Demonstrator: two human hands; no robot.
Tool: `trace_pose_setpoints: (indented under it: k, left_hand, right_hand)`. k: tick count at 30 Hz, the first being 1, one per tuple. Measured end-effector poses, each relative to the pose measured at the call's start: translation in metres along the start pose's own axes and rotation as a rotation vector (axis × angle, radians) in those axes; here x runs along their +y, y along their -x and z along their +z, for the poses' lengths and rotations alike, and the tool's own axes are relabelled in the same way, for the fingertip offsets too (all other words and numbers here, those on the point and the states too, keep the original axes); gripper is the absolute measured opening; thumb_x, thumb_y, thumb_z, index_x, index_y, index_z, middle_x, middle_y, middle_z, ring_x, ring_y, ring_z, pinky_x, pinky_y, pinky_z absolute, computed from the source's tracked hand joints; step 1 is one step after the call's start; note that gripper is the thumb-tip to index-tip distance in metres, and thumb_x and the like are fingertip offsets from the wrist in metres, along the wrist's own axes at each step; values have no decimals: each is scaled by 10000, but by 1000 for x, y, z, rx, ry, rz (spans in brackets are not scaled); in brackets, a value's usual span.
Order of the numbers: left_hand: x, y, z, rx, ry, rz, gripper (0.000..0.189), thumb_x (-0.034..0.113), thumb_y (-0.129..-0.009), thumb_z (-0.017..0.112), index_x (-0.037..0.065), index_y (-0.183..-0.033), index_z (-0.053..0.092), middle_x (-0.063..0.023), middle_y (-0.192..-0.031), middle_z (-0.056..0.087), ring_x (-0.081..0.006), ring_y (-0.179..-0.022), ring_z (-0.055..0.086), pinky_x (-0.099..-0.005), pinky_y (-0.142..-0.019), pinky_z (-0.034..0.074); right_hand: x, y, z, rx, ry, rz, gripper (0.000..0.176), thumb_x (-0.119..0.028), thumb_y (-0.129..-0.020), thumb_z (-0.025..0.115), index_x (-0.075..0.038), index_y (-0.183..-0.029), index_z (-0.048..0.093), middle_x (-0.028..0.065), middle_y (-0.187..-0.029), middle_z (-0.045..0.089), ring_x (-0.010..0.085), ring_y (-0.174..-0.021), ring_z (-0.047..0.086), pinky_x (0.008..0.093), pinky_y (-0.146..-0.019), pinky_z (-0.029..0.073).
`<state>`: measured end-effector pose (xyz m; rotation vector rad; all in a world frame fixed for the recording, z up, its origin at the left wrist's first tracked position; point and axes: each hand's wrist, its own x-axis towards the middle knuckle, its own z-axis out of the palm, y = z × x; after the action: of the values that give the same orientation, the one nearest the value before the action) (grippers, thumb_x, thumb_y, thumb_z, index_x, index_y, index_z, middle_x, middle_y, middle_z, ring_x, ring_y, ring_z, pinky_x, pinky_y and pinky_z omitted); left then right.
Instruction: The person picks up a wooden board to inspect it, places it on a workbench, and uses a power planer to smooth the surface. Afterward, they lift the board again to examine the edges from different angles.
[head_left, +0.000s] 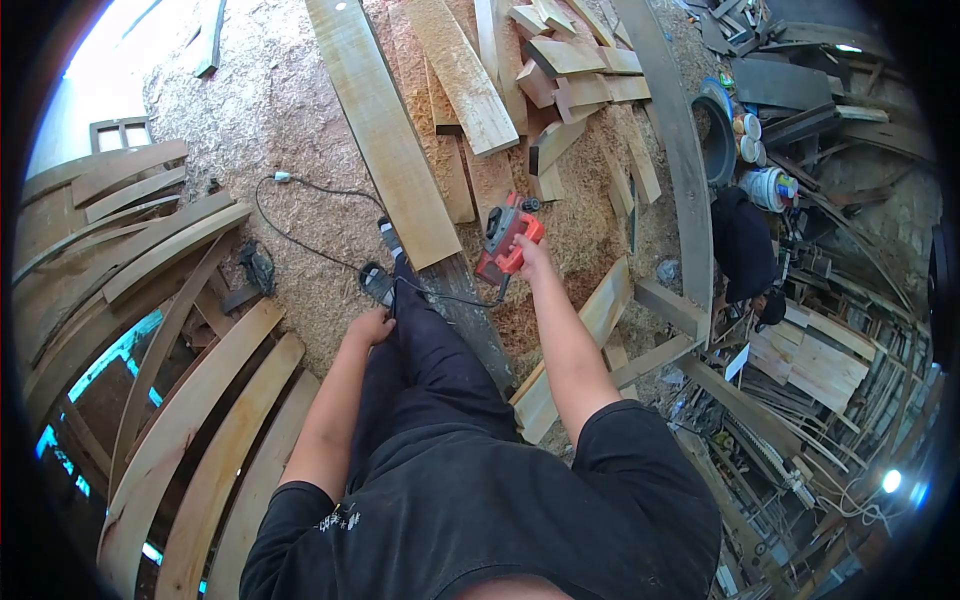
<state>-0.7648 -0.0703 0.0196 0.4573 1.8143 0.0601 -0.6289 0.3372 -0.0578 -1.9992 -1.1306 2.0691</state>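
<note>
Tool (pixel 494 238), one, red, in right hand (pixel 534 261)

The one view comes from a camera worn on the person's head, facing steeply down and somewhat forward. Nearest the lens, the wearer's dark shirt (pixel 480 510) fills six o'clock, with both arms stretching away from it. The left hand (pixel 372 327) shows between eight and nine o'clock from the centre, the right hand (pixel 535 258) at two, both at middle range. Shavings-covered floor (pixel 290 70) lies farther off toward eleven. The lens is very wide: black curved borders close the corners, and it takes in wooden boards (pixel 200 430) at eight, another person (pixel 745 240) near three and a distant lamp (pixel 892 481) at four.
</note>
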Motion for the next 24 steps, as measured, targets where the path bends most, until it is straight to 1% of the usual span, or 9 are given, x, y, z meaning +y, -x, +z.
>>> trace_pose_setpoints:
  k: [2,5,9,11,12,14,17,20,24]
  left_hand:
    - [7,-5,-4,66,27,13,468,439,-982,610,94,-1290,687,-199,-1264,717,-381,-1191,672,-481,-1022,532]
    - [17,-10,-11,124,165,46,438,412,-984,620,84,-1267,686,-198,-1206,731,-390,-1143,686,-482,-975,546]
    - [30,-9,-22,215,233,128,401,371,-980,643,67,-1238,683,-207,-1135,737,-390,-1080,699,-480,-926,554]
    - [35,-3,-24,224,240,138,390,358,-979,649,63,-1231,681,-209,-1116,737,-388,-1064,702,-478,-915,556]
    - [36,-1,-25,231,252,146,385,353,-980,649,62,-1229,681,-210,-1108,737,-386,-1055,704,-476,-910,556]
    - [37,-2,-23,236,260,157,380,348,-980,648,61,-1227,681,-211,-1100,736,-383,-1047,705,-474,-905,557]
    - [35,-5,-16,237,237,173,382,342,-980,650,58,-1234,678,-211,-1084,736,-385,-1028,705,-474,-892,558]
    - [36,-5,-12,245,266,156,380,335,-980,652,55,-1236,675,-210,-1067,737,-384,-1012,707,-474,-880,559]
    - [49,0,-22,222,327,150,373,324,-982,653,56,-1240,673,-208,-1088,736,-376,-1022,711,-462,-892,559]
  right_hand:
    - [3,4,7,89,55,-60,278,-38,-965,671,-103,-1209,556,95,-991,638,233,-823,660,492,-614,615]
    - [-25,31,29,145,91,-11,266,-17,-949,650,-101,-1178,543,86,-947,626,215,-770,644,466,-561,580]
    - [-23,11,42,221,123,-38,280,-61,-945,660,-92,-1186,521,72,-901,603,232,-710,622,465,-597,582]
    - [3,-38,31,279,253,-240,211,-46,-923,659,-70,-1083,523,60,-838,581,219,-666,609,469,-528,551]
    - [-8,-27,36,282,252,-233,211,-46,-923,659,-70,-1083,523,60,-838,581,219,-666,609,469,-528,551]
    - [-26,-22,38,218,70,-118,182,-28,-911,652,-58,-1063,556,80,-886,624,233,-701,645,476,-560,561]
    - [-24,-39,44,301,40,-118,192,-20,-910,648,-53,-1087,582,107,-936,663,251,-737,675,447,-621,579]
    - [-47,0,61,290,-35,-81,242,-35,-916,657,-37,-1149,593,123,-1004,678,255,-808,688,425,-711,588]
    - [8,-68,52,418,-24,-190,258,-45,-920,661,-44,-1169,594,128,-1080,671,267,-883,689,464,-702,587]
